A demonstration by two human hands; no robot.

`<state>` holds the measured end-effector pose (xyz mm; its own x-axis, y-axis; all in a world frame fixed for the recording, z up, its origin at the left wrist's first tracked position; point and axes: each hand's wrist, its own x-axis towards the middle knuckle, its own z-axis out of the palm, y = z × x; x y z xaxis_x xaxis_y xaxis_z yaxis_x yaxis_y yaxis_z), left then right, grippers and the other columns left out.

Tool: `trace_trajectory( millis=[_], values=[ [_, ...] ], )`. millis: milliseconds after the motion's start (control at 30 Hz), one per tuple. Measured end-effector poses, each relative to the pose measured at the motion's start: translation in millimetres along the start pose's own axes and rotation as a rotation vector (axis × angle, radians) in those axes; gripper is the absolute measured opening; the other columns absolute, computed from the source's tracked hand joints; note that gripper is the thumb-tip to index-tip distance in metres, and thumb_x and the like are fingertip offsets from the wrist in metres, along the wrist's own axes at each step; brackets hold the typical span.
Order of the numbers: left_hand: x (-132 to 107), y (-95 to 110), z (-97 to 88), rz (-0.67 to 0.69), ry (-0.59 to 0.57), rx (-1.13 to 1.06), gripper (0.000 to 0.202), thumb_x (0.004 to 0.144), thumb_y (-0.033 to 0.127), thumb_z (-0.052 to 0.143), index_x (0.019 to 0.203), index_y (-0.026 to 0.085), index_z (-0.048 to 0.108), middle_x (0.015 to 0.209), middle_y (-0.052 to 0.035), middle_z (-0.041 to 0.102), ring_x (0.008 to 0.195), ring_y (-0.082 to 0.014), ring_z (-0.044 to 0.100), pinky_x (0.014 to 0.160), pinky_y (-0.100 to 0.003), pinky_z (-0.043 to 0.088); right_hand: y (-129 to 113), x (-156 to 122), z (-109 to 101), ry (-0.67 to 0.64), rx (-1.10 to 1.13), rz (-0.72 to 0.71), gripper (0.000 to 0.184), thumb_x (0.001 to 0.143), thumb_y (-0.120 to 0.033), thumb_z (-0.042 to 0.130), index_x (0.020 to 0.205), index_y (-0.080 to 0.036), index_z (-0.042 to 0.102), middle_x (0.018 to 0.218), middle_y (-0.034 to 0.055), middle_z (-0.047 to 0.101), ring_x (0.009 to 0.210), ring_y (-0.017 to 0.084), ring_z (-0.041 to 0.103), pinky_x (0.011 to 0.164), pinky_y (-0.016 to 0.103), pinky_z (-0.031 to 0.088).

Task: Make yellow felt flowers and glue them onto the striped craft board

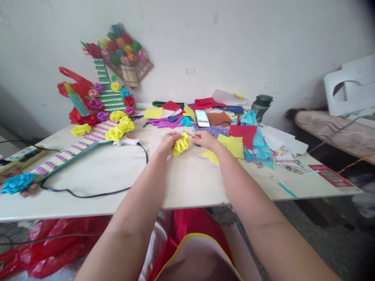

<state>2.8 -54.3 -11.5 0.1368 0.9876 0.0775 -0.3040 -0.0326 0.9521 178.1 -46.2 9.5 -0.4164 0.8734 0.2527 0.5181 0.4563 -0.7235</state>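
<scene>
A yellow felt flower (181,143) sits between both my hands above the pale table (187,183). My left hand (167,142) curls its fingers round the flower's left side. My right hand (204,139) pinches at its right edge, and a thin stick pokes out near those fingertips. A white glue gun (126,142) lies just left of my left hand, its black cord (88,194) trailing across the table. Flat yellow felt pieces (231,147) lie under my right wrist.
Felt scraps in several colours (205,113) are heaped at the back, with a phone (202,118) on them and a dark green bottle (260,106) to the right. A striped craft board with felt flowers (96,128) lies left. A power strip (20,156) sits at the far left edge.
</scene>
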Motion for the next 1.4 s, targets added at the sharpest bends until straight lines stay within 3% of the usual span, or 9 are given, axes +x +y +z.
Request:
trace_trajectory(
  millis=[300, 500, 733, 1033, 1400],
  values=[
    [-0.6, -1.0, 0.3, 0.002, -0.051, 0.001, 0.017, 0.053, 0.021, 0.067, 0.063, 0.014, 0.054, 0.052, 0.001, 0.054, 0.048, -0.0117, 0.053, 0.048, -0.024, 0.041, 4.8, 6.3, 3.5, 0.091, -0.027, 0.0, 0.023, 0.062, -0.034, 0.053, 0.052, -0.017, 0.041, 0.048, -0.0056, 0.036, 0.05, 0.007, 0.033, 0.048, 0.021, 0.024],
    [-0.4, 0.6, -0.3, 0.025, 0.027, 0.029, 0.018, 0.052, 0.018, 0.066, 0.064, 0.013, 0.054, 0.052, 0.0018, 0.053, 0.046, -0.0084, 0.051, 0.044, -0.018, 0.037, 4.6, 6.1, 3.0, 0.118, -0.026, -0.019, 0.02, 0.064, -0.033, 0.052, 0.055, -0.016, 0.045, 0.05, -0.0053, 0.039, 0.052, 0.008, 0.036, 0.05, 0.02, 0.025],
    [-0.8, 1.3, -1.8, 0.078, 0.058, 0.086, 0.041, 0.053, 0.017, 0.064, 0.092, 0.02, 0.053, 0.055, 0.0041, 0.055, 0.045, -0.0097, 0.052, 0.043, -0.018, 0.037, 4.1, 7.2, 5.6, 0.18, -0.087, -0.048, 0.022, 0.065, -0.035, 0.052, 0.055, -0.016, 0.047, 0.052, -0.0044, 0.041, 0.054, 0.008, 0.034, 0.051, 0.021, 0.024],
    [-5.7, 5.2, -0.9, 0.047, 0.031, 0.12, 0.041, 0.052, 0.02, 0.066, 0.09, 0.02, 0.053, 0.061, 0.0025, 0.059, 0.049, -0.0104, 0.054, 0.045, -0.019, 0.038, 1.9, 5.4, 8.5, 0.218, -0.13, -0.152, 0.024, 0.067, -0.034, 0.05, 0.053, -0.016, 0.041, 0.053, -0.0047, 0.035, 0.055, 0.007, 0.032, 0.052, 0.021, 0.023],
    [-2.2, 3.0, -1.9, 0.103, 0.06, 0.147, 0.034, 0.051, 0.016, 0.062, 0.082, 0.02, 0.05, 0.057, 0.0051, 0.056, 0.046, -0.0104, 0.053, 0.043, -0.019, 0.037, 3.0, 6.2, 11.1, 0.228, -0.115, -0.154, 0.022, 0.067, -0.035, 0.052, 0.057, -0.016, 0.048, 0.054, -0.0041, 0.04, 0.054, 0.007, 0.034, 0.051, 0.021, 0.025]
  ],
)
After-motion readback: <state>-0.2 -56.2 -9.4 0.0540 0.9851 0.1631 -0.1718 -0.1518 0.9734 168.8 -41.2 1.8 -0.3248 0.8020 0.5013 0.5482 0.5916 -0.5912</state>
